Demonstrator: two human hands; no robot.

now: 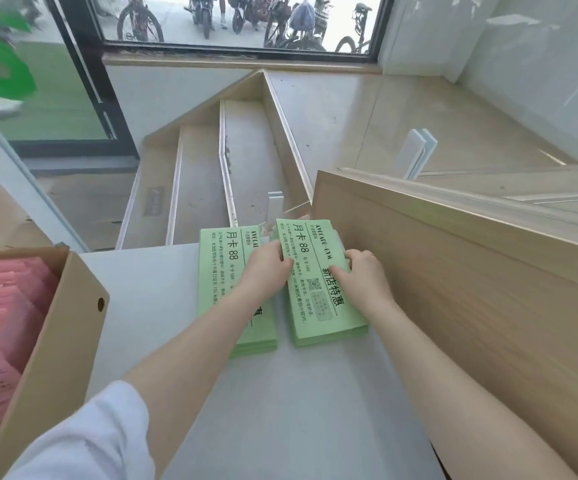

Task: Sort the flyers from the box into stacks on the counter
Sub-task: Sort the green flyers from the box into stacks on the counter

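Two stacks of green flyers lie side by side on the grey counter. The left green stack lies flat under my left forearm. The right green stack sits next to the wooden panel. My left hand grips its left edge with curled fingers, and my right hand grips its right edge, thumb on the top sheet. A cardboard box at the left holds several pink flyers.
A tall wooden panel runs along the right of the counter. Beyond the counter's far edge, stairs drop toward a window with bicycles outside. A glass door stands at the far left.
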